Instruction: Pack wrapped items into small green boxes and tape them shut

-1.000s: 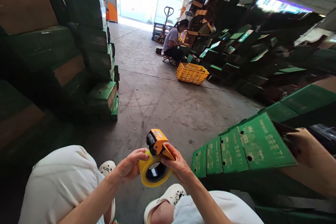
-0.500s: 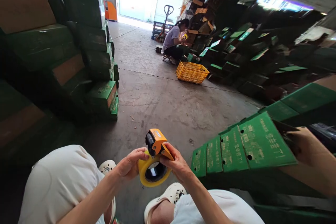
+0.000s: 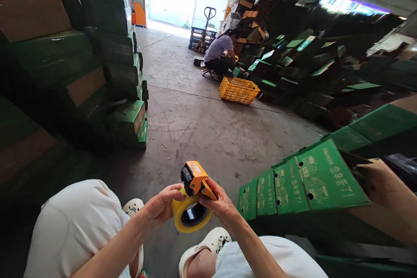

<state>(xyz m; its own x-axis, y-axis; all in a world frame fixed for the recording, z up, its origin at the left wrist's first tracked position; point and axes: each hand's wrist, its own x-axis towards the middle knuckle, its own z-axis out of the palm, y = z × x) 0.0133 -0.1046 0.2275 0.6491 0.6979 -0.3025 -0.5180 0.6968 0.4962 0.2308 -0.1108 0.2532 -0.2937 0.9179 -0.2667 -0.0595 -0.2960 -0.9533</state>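
Between my knees I hold a tape dispenser (image 3: 197,175) with an orange metal body and a black roller. A wide roll of yellow tape (image 3: 181,221) sits on it around a dark core. My right hand (image 3: 222,205) is closed round the dispenser's orange frame, thumb near the core. From the other side, the fingers of my left hand (image 3: 165,205) pinch the upper left edge of the tape roll, just below the black roller. Whether a loose tape end lies under those fingers I cannot tell.
Green cartons (image 3: 302,182) stand in a row close on my right. Stacked boxes (image 3: 114,47) rise on the left. Ahead are a yellow crate (image 3: 239,90), a crouching person (image 3: 219,54), a pallet jack (image 3: 205,30) and a heap of boxes (image 3: 293,61).
My hands and the tape dispenser have hardly moved. The crouching person in the distance has bent further forward and lowered the yellow thing they hold.
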